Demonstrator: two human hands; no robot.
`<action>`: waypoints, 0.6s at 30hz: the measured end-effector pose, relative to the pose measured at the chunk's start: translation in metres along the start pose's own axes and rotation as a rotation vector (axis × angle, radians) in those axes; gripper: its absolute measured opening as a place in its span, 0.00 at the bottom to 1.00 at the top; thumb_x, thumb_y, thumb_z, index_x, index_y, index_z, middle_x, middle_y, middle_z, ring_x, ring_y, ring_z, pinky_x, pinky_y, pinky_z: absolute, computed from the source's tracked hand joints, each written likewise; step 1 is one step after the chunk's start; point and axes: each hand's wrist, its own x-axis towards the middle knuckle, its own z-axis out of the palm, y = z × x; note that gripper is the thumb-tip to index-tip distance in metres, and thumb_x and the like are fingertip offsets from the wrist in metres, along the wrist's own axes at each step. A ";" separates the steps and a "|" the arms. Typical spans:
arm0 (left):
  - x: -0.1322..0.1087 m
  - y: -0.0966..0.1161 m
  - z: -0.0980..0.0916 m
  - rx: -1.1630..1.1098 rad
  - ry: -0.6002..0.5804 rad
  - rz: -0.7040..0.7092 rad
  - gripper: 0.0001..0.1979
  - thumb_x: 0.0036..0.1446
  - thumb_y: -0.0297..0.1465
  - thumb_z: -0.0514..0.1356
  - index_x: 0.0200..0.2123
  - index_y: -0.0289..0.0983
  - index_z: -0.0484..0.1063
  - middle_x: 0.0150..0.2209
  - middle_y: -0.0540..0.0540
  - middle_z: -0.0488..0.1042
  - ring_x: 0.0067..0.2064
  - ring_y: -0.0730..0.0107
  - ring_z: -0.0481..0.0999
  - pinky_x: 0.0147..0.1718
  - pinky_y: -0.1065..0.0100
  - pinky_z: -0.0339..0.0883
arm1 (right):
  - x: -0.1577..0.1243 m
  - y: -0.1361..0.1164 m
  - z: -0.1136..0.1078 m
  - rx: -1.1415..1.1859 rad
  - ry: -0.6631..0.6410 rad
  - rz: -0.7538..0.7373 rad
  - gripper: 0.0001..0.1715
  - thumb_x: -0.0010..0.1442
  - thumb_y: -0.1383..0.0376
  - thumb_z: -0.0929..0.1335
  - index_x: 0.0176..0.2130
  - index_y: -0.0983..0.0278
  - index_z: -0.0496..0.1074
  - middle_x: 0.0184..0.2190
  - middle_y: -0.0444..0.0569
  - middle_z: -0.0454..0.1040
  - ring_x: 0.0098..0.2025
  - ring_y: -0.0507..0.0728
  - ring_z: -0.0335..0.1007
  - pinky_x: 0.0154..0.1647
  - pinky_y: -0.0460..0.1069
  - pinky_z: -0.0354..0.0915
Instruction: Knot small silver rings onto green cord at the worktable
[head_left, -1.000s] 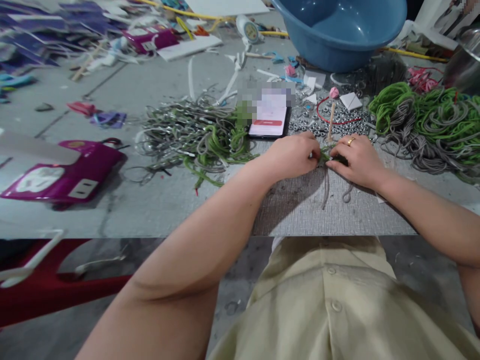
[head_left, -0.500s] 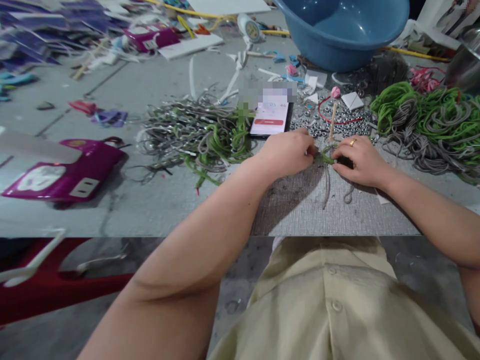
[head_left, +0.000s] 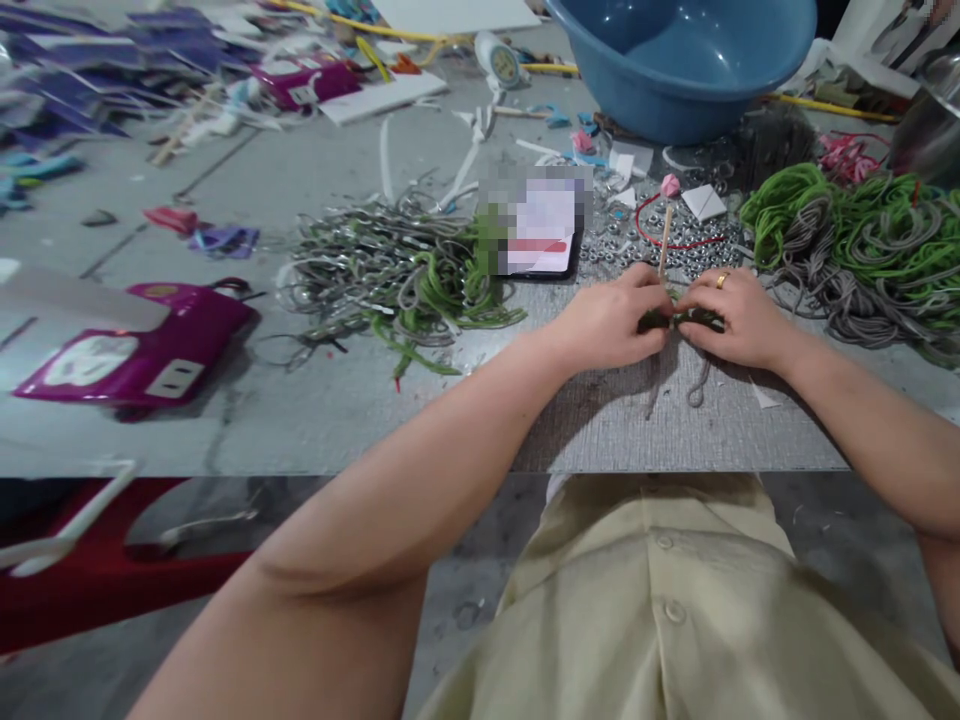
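Side by side near the table's front edge, my left hand point(head_left: 619, 318) and my right hand point(head_left: 739, 318) almost meet at the fingertips. Both are closed, pinching a green cord that my fingers mostly cover. A grey cord end with a small loop point(head_left: 697, 388) trails onto the table below my right hand, which wears a ring. Just behind the fingers a thin wooden stick point(head_left: 666, 240) stands upright, with a pink faceted piece point(head_left: 670, 186) at its top. Small silver beads point(head_left: 622, 255) lie scattered behind my hands.
Left of my hands lies a heap of green and grey cords with silver pieces point(head_left: 375, 265), beside a phone point(head_left: 551, 225). More green and grey cord point(head_left: 870, 250) is piled at right. Behind stands a blue basin point(head_left: 675, 100). A purple device point(head_left: 135, 345) sits far left.
My left hand has moved right, up against my right hand. The green cord that showed between them is now mostly covered by my fingers.
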 end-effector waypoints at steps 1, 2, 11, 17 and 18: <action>0.000 -0.001 0.001 0.009 -0.019 -0.009 0.16 0.58 0.32 0.55 0.47 0.35 0.76 0.50 0.39 0.70 0.44 0.62 0.77 0.46 0.61 0.71 | 0.000 0.001 0.000 0.003 -0.014 -0.008 0.15 0.60 0.59 0.65 0.42 0.61 0.78 0.40 0.54 0.78 0.46 0.65 0.72 0.47 0.59 0.59; 0.000 -0.001 0.001 0.016 -0.029 -0.013 0.17 0.58 0.33 0.55 0.47 0.35 0.76 0.51 0.39 0.70 0.44 0.61 0.77 0.46 0.60 0.71 | 0.000 0.001 -0.001 0.007 -0.028 -0.015 0.16 0.61 0.59 0.65 0.43 0.61 0.79 0.41 0.54 0.78 0.46 0.65 0.72 0.47 0.59 0.59; 0.002 0.004 -0.004 0.106 -0.068 -0.076 0.17 0.56 0.31 0.55 0.47 0.34 0.76 0.51 0.38 0.71 0.41 0.61 0.78 0.42 0.61 0.70 | 0.001 0.000 0.000 0.017 -0.065 -0.019 0.18 0.61 0.59 0.65 0.46 0.61 0.79 0.42 0.55 0.78 0.46 0.65 0.71 0.49 0.59 0.59; 0.001 0.003 -0.006 0.128 -0.083 -0.099 0.17 0.57 0.30 0.55 0.47 0.35 0.76 0.50 0.39 0.72 0.41 0.61 0.78 0.41 0.62 0.69 | 0.001 0.000 0.003 -0.008 -0.092 -0.051 0.20 0.62 0.58 0.65 0.48 0.60 0.79 0.43 0.55 0.77 0.47 0.65 0.70 0.50 0.60 0.59; 0.001 0.003 -0.006 0.128 -0.079 -0.094 0.16 0.57 0.31 0.55 0.47 0.36 0.76 0.50 0.40 0.72 0.41 0.61 0.78 0.40 0.62 0.69 | 0.002 -0.001 0.003 -0.020 -0.098 -0.051 0.20 0.62 0.58 0.65 0.48 0.60 0.80 0.43 0.55 0.77 0.47 0.65 0.70 0.50 0.59 0.59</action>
